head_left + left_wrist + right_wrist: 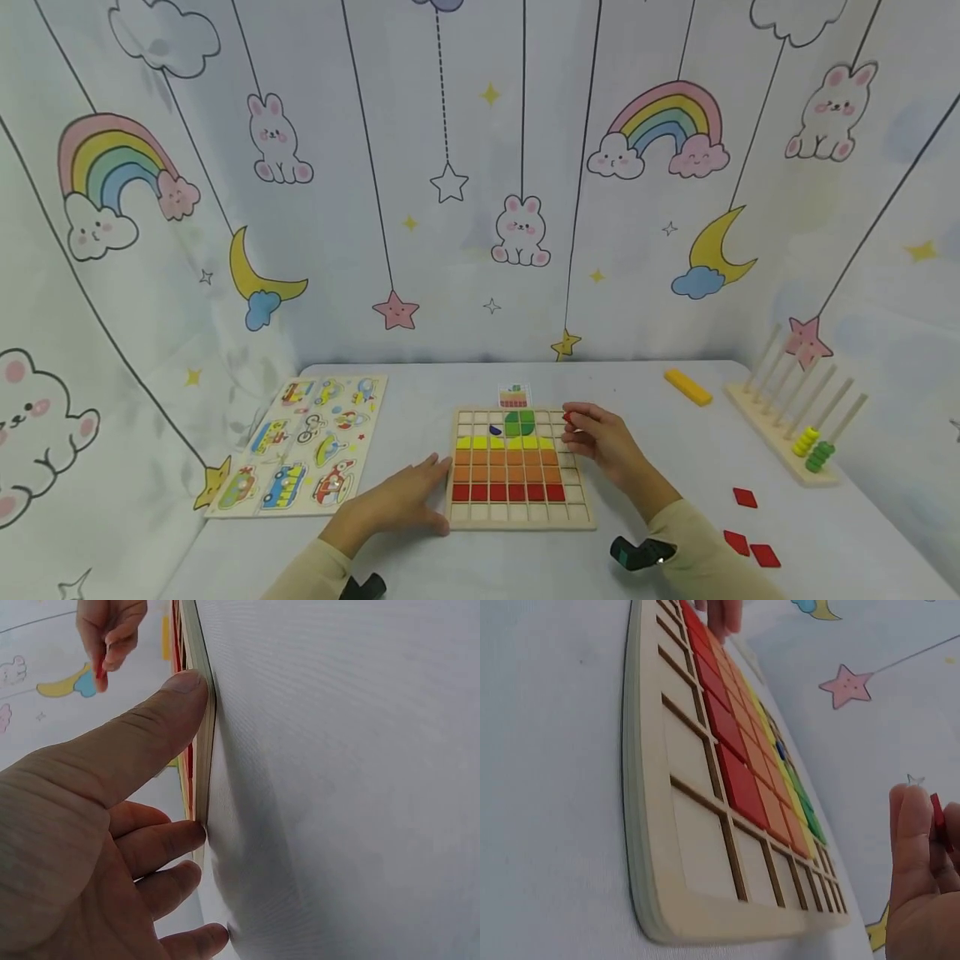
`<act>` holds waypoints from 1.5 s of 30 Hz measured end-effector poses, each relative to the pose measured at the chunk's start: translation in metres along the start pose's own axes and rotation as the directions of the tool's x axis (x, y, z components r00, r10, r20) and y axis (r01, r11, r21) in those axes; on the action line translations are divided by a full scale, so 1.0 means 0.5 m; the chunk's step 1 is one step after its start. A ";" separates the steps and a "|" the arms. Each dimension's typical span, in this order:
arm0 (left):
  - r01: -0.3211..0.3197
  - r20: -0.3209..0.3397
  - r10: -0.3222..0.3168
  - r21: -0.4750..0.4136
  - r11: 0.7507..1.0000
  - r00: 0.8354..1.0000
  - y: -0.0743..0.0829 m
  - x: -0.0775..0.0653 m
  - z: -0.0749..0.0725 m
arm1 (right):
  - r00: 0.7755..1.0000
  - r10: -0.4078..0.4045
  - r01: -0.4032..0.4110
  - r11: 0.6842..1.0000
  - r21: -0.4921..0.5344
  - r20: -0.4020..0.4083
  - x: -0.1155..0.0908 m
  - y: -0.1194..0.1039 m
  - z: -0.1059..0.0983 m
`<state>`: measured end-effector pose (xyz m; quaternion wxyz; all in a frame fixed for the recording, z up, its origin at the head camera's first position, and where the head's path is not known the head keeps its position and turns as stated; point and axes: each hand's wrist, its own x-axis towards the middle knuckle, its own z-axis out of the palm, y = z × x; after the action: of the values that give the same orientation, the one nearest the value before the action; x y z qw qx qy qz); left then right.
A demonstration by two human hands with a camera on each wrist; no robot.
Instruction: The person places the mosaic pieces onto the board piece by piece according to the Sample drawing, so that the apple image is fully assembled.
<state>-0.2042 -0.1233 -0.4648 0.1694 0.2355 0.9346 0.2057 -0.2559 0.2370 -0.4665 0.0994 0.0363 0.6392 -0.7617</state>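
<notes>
A wooden grid board (525,526) lies on the table with rows of yellow tiles (504,443), orange tiles (506,473) and red tiles (739,787). Rounded green pieces (519,423) and a small blue piece (495,430) sit near its far side. My left hand (401,502) rests at the board's left edge, thumb against the rim (201,772) and fingers loosely extended. Over the board's far right corner, my right hand (606,442) pinches a small red tile (567,417) between thumb and fingers. In the right wrist view this tile (938,814) shows edge-on.
Three loose red tiles (765,556) lie at the right front. Behind them stand a wooden peg rack (813,477) with yellow and green beads and a yellow bar (687,387). A vehicle picture board (358,450) lies left; a small picture card (514,395) is behind the grid board.
</notes>
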 end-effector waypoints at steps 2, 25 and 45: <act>0.006 0.007 -0.006 -0.009 1.000 1.000 -0.001 0.000 0.001 | 1.000 -0.005 0.005 0.999 -0.032 0.015 0.000 0.008 0.016; -0.028 -0.012 0.027 -0.014 1.000 1.000 -0.015 0.005 -0.007 | 0.999 0.025 -0.022 0.997 -0.073 0.037 -0.010 0.046 0.172; -0.051 -0.020 0.051 -0.016 0.999 0.998 -0.022 0.010 -0.002 | 0.942 -0.066 0.278 0.699 -0.659 0.328 -0.073 0.106 0.299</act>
<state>-0.2128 -0.1299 -0.4700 0.1570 0.2560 0.9281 0.2201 -0.1988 0.0857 -0.4842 0.1226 -0.1723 0.8582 -0.4677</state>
